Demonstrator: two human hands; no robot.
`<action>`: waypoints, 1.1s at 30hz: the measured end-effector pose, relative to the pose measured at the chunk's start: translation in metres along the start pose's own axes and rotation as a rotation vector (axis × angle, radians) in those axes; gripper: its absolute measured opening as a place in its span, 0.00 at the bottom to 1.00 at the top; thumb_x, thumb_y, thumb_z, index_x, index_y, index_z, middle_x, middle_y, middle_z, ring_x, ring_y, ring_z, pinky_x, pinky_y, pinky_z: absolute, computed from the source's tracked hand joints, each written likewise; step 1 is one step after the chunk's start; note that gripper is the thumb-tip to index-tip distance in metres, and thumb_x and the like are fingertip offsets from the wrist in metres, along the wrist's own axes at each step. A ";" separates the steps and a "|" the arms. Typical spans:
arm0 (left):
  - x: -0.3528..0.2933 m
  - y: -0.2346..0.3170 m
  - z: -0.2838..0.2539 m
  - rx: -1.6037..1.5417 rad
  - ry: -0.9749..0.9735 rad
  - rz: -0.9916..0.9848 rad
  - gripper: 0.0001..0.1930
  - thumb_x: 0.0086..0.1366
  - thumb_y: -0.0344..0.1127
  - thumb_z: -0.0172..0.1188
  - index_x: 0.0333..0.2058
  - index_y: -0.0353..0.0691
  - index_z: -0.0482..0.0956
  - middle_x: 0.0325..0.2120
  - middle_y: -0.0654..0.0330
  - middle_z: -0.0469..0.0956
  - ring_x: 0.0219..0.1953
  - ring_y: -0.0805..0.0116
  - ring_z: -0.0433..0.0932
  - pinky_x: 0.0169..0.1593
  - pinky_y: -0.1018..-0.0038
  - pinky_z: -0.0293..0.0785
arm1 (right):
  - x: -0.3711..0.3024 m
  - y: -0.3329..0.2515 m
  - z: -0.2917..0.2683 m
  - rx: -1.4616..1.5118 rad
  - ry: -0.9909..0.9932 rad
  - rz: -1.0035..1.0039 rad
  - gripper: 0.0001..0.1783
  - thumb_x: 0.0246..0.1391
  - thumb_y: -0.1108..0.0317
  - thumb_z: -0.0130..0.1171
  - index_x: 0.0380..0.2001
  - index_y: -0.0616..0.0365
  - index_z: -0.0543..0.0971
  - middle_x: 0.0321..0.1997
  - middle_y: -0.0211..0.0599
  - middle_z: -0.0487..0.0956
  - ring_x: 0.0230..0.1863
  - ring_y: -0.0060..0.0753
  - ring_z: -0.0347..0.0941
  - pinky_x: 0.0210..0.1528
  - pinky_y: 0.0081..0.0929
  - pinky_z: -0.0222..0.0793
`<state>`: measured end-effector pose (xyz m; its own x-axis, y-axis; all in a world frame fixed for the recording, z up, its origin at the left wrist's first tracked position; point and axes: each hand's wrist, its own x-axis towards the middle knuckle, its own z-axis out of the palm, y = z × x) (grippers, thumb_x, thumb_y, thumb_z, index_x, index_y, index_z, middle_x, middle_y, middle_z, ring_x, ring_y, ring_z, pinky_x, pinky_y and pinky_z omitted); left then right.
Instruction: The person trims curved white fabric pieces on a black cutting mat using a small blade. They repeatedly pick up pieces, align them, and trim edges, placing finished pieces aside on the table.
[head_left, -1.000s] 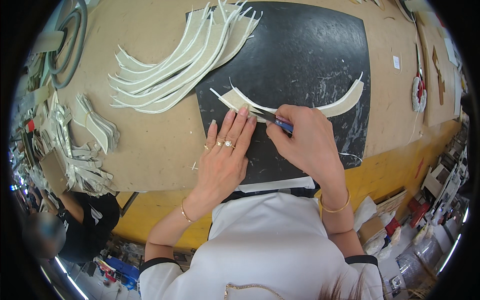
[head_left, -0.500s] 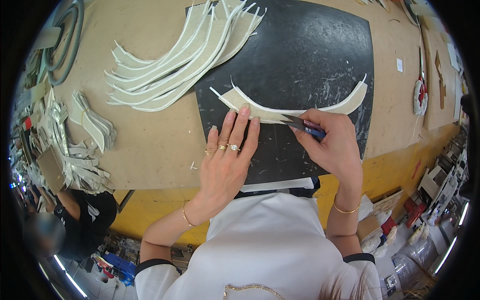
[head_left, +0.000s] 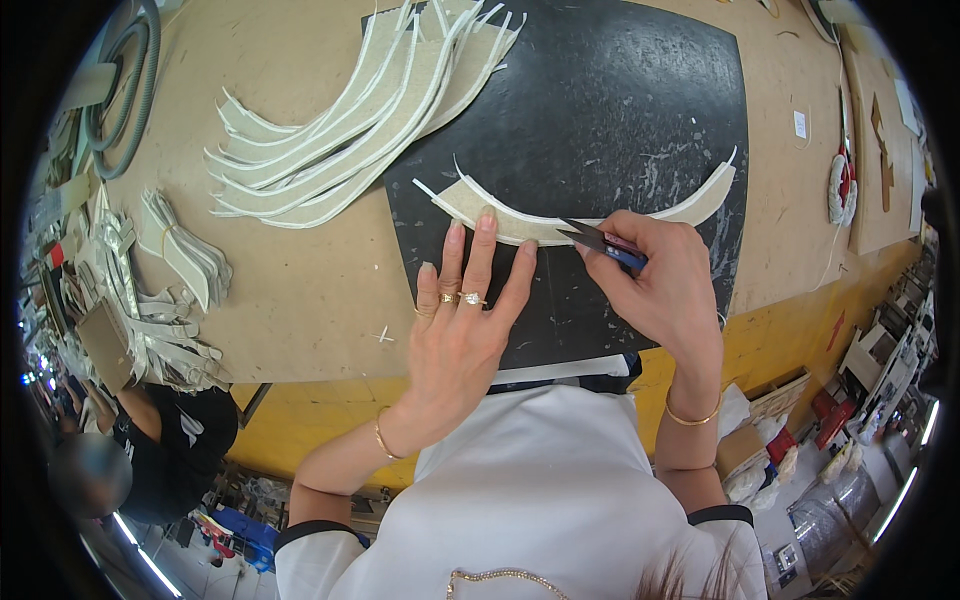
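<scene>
A curved beige fabric strip (head_left: 690,208) with white piping along its edges lies on the black mat (head_left: 600,120), its loose piping tails sticking out at both ends. My left hand (head_left: 455,335) lies with fingers spread; its fingertips press the strip's left part and near edge. Small dark thread snips (head_left: 625,252) sit in my closed right hand (head_left: 665,285). Their blades point left and lie over the middle of the strip, apart at the tips. Whether they touch the piping cannot be made out.
Similar piped strips (head_left: 330,160) are piled at the far left, partly over the mat. A bundle of pale pieces (head_left: 185,245) and tangled strips (head_left: 150,320) lie further left. Red-handled scissors (head_left: 842,190) rest at the right. Another person (head_left: 170,440) is at the lower left.
My left fingers have spread wider, the index finger shifting right along the strip's near edge. The snips have moved slightly left and away from me over the strip.
</scene>
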<state>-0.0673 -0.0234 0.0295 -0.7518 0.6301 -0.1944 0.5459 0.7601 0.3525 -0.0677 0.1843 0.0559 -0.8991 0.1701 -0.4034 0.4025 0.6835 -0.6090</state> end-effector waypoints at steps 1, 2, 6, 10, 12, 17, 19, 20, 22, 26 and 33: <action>0.000 0.001 -0.001 0.008 0.005 -0.005 0.39 0.54 0.18 0.56 0.65 0.56 0.67 0.71 0.52 0.53 0.70 0.45 0.56 0.64 0.40 0.54 | 0.001 -0.001 0.000 -0.012 -0.004 0.004 0.09 0.51 0.66 0.64 0.27 0.62 0.82 0.13 0.34 0.70 0.14 0.27 0.62 0.21 0.26 0.56; 0.000 0.002 -0.002 0.012 0.005 -0.009 0.39 0.53 0.18 0.56 0.65 0.55 0.67 0.70 0.52 0.53 0.70 0.45 0.56 0.65 0.40 0.53 | 0.001 -0.003 0.000 -0.032 -0.011 0.020 0.09 0.51 0.66 0.64 0.27 0.62 0.81 0.13 0.34 0.70 0.14 0.28 0.63 0.21 0.26 0.57; 0.002 0.008 -0.003 -0.126 0.025 -0.026 0.37 0.52 0.18 0.55 0.64 0.46 0.67 0.70 0.52 0.55 0.70 0.46 0.57 0.67 0.42 0.51 | -0.001 -0.009 0.000 -0.053 -0.004 0.027 0.10 0.51 0.65 0.64 0.27 0.62 0.82 0.14 0.37 0.73 0.15 0.32 0.68 0.23 0.28 0.61; 0.009 0.002 0.005 -0.144 0.097 0.083 0.35 0.52 0.22 0.57 0.62 0.36 0.66 0.69 0.52 0.57 0.70 0.55 0.57 0.67 0.53 0.57 | -0.006 -0.013 0.002 -0.114 -0.004 0.050 0.10 0.51 0.64 0.65 0.28 0.61 0.82 0.17 0.39 0.76 0.17 0.36 0.72 0.24 0.29 0.65; 0.009 -0.001 0.008 -0.152 0.099 0.100 0.35 0.52 0.23 0.57 0.63 0.37 0.66 0.69 0.52 0.57 0.70 0.55 0.57 0.68 0.53 0.56 | -0.009 -0.013 0.003 -0.125 0.036 0.022 0.10 0.50 0.64 0.66 0.28 0.60 0.82 0.18 0.39 0.77 0.18 0.37 0.74 0.25 0.28 0.67; 0.006 -0.002 0.009 -0.129 0.060 0.092 0.36 0.52 0.24 0.58 0.64 0.37 0.65 0.69 0.53 0.56 0.71 0.55 0.56 0.68 0.53 0.55 | -0.018 -0.009 0.002 0.010 0.117 -0.159 0.09 0.46 0.68 0.69 0.29 0.60 0.83 0.22 0.40 0.80 0.21 0.38 0.78 0.25 0.26 0.69; 0.006 -0.002 0.010 -0.111 0.063 0.091 0.36 0.52 0.24 0.58 0.64 0.37 0.64 0.70 0.53 0.56 0.71 0.56 0.56 0.68 0.53 0.54 | -0.016 -0.004 0.004 0.056 0.159 -0.171 0.08 0.44 0.70 0.70 0.29 0.61 0.83 0.19 0.37 0.78 0.19 0.29 0.74 0.24 0.22 0.65; 0.006 -0.002 0.010 -0.120 0.076 0.094 0.37 0.52 0.24 0.58 0.64 0.37 0.65 0.70 0.53 0.56 0.71 0.56 0.56 0.68 0.53 0.55 | -0.014 -0.001 0.003 0.070 0.153 -0.150 0.08 0.45 0.70 0.70 0.29 0.61 0.83 0.18 0.36 0.77 0.18 0.27 0.72 0.24 0.22 0.64; 0.007 -0.001 0.011 -0.111 0.088 0.095 0.37 0.51 0.25 0.59 0.64 0.37 0.65 0.70 0.53 0.56 0.71 0.56 0.56 0.68 0.54 0.55 | -0.008 0.004 0.003 0.078 0.128 -0.122 0.07 0.46 0.70 0.69 0.28 0.62 0.82 0.16 0.33 0.74 0.17 0.23 0.68 0.23 0.21 0.61; 0.006 -0.001 0.011 -0.104 0.085 0.093 0.37 0.51 0.25 0.60 0.63 0.39 0.66 0.69 0.52 0.56 0.70 0.55 0.58 0.68 0.54 0.55 | -0.002 0.009 0.003 0.067 0.092 -0.097 0.07 0.47 0.70 0.68 0.28 0.62 0.82 0.15 0.32 0.72 0.16 0.21 0.63 0.22 0.20 0.57; 0.010 0.015 0.014 0.004 0.147 0.024 0.33 0.53 0.26 0.60 0.61 0.53 0.71 0.68 0.52 0.59 0.68 0.54 0.62 0.69 0.55 0.51 | -0.002 0.006 0.004 0.029 0.097 -0.058 0.08 0.47 0.69 0.68 0.28 0.61 0.82 0.15 0.32 0.72 0.16 0.24 0.64 0.23 0.21 0.58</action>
<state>-0.0614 -0.0036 0.0199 -0.7844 0.6184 -0.0492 0.5658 0.7457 0.3518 -0.0627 0.1854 0.0500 -0.9329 0.1993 -0.2998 0.3527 0.6733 -0.6498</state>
